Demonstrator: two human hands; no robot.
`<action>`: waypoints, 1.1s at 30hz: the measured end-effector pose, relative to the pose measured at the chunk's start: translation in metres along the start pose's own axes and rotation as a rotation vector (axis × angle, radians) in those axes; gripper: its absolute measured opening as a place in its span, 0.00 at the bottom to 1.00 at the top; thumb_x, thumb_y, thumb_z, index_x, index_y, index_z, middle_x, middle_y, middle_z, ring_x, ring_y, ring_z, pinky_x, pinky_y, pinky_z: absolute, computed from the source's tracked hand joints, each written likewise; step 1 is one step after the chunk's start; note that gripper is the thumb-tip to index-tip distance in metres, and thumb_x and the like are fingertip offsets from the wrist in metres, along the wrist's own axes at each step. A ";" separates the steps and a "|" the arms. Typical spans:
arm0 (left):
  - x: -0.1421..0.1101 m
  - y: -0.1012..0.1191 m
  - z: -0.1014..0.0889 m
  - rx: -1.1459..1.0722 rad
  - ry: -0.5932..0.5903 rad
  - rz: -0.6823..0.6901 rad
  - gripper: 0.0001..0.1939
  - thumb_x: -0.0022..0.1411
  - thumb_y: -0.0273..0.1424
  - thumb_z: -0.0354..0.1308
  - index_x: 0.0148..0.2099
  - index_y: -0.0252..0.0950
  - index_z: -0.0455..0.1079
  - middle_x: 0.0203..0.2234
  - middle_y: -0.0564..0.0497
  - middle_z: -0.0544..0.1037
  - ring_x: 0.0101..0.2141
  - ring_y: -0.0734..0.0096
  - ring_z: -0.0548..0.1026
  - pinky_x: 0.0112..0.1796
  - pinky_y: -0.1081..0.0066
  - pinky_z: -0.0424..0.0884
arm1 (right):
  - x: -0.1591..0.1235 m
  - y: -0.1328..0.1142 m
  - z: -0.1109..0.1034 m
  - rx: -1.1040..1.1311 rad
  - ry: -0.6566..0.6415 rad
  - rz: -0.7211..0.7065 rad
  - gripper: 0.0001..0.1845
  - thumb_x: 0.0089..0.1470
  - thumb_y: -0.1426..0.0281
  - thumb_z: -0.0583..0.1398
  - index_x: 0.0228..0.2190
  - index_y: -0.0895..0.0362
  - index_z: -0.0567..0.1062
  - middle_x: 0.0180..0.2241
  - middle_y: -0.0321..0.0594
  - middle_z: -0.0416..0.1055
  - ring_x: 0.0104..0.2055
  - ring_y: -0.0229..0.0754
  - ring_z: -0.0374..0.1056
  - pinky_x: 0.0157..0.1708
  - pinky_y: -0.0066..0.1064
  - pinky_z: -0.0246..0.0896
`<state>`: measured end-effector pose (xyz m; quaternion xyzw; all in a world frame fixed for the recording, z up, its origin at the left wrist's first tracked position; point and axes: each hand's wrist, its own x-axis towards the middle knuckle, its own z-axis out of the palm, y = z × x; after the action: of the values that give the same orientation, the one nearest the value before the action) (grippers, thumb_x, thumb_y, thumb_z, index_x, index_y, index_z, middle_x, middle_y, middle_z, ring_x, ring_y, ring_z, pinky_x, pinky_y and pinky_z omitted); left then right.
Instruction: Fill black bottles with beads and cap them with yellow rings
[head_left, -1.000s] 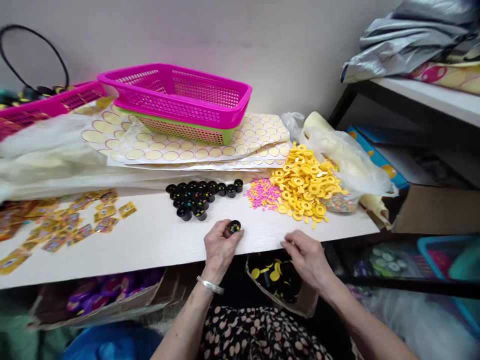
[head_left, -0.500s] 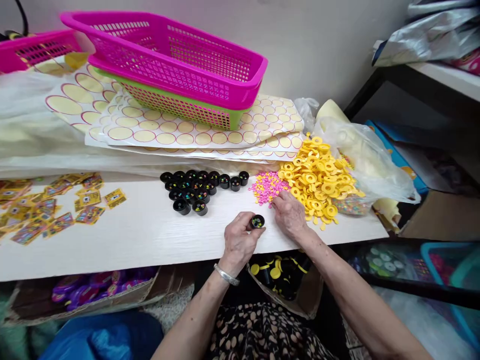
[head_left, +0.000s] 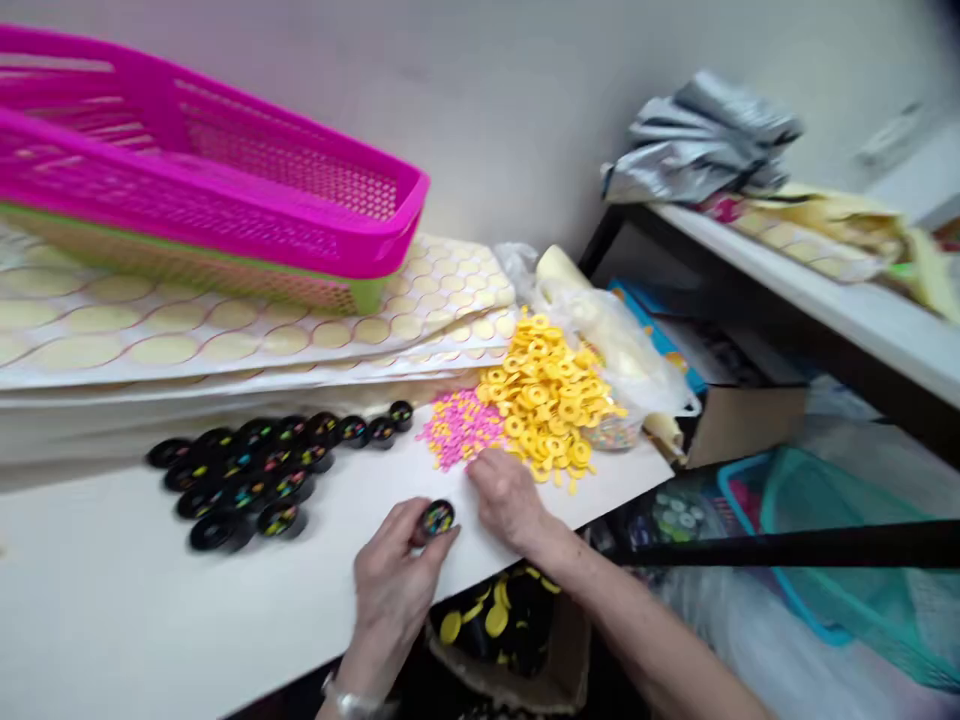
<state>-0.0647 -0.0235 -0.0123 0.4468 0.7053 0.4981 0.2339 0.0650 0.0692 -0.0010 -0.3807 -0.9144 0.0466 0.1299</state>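
My left hand [head_left: 394,575] is closed around a small black cup [head_left: 438,517], held upright with its mouth toward me and small coloured bits inside. To its right, my right hand [head_left: 510,500] rests at the near edge of a pile of tiny pink and yellow pieces [head_left: 459,428]. Its fingers are curled together and point down; whatever lies between them is hidden. Behind and right of that hand is a heap of yellow plastic ring-shaped pieces [head_left: 553,395]. More black cups [head_left: 281,518] stand grouped on the white table [head_left: 97,600] to the left, several showing coloured bits.
A pink basket [head_left: 315,245] sits in a green one on stacked sheets printed with circles [head_left: 172,345]. A clear plastic bag [head_left: 630,360] lies behind the yellow heap. Below the table edge is a carton [head_left: 566,650] with yellow discs. A shelf [head_left: 810,265] stands right.
The view has swung to the right, so the table's things appear farther left and more of the shelf shows. The left hand keeps the cup; the right hand stays by the pink pile.
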 end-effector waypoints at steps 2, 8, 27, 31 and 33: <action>0.004 -0.007 0.002 0.004 0.010 0.002 0.15 0.45 0.40 0.62 0.36 0.39 0.71 0.25 0.54 0.73 0.22 0.73 0.67 0.26 0.72 0.66 | 0.004 0.007 -0.003 0.010 0.060 -0.030 0.09 0.46 0.80 0.52 0.26 0.58 0.69 0.29 0.41 0.67 0.32 0.41 0.60 0.31 0.29 0.53; 0.008 -0.014 0.004 0.009 0.021 -0.006 0.20 0.41 0.46 0.62 0.36 0.41 0.71 0.26 0.54 0.74 0.22 0.70 0.68 0.25 0.70 0.67 | 0.043 0.102 -0.070 -0.153 0.322 0.510 0.15 0.53 0.80 0.47 0.32 0.60 0.72 0.35 0.45 0.70 0.39 0.40 0.64 0.37 0.27 0.55; -0.006 -0.002 0.006 -0.013 0.007 0.073 0.21 0.49 0.31 0.62 0.47 0.35 0.69 0.27 0.54 0.69 0.24 0.77 0.65 0.29 0.74 0.66 | 0.071 0.244 -0.098 0.010 -0.306 0.632 0.08 0.42 0.82 0.58 0.26 0.73 0.77 0.26 0.46 0.73 0.24 0.26 0.55 0.28 0.31 0.45; -0.006 0.002 0.003 0.010 -0.024 0.073 0.17 0.49 0.30 0.61 0.44 0.36 0.70 0.32 0.51 0.72 0.24 0.77 0.66 0.29 0.74 0.66 | 0.068 0.251 -0.097 0.014 -0.278 0.569 0.06 0.43 0.80 0.60 0.25 0.69 0.78 0.25 0.46 0.73 0.24 0.28 0.57 0.28 0.31 0.46; -0.006 0.004 0.002 0.027 -0.036 0.073 0.15 0.50 0.30 0.60 0.43 0.36 0.70 0.32 0.52 0.72 0.24 0.77 0.66 0.29 0.74 0.66 | 0.066 0.253 -0.094 0.002 -0.221 0.564 0.05 0.42 0.80 0.61 0.23 0.68 0.78 0.23 0.47 0.73 0.23 0.30 0.58 0.28 0.31 0.46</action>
<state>-0.0588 -0.0268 -0.0105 0.4844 0.6909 0.4885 0.2223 0.2192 0.2931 0.0558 -0.6119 -0.7812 0.1228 0.0117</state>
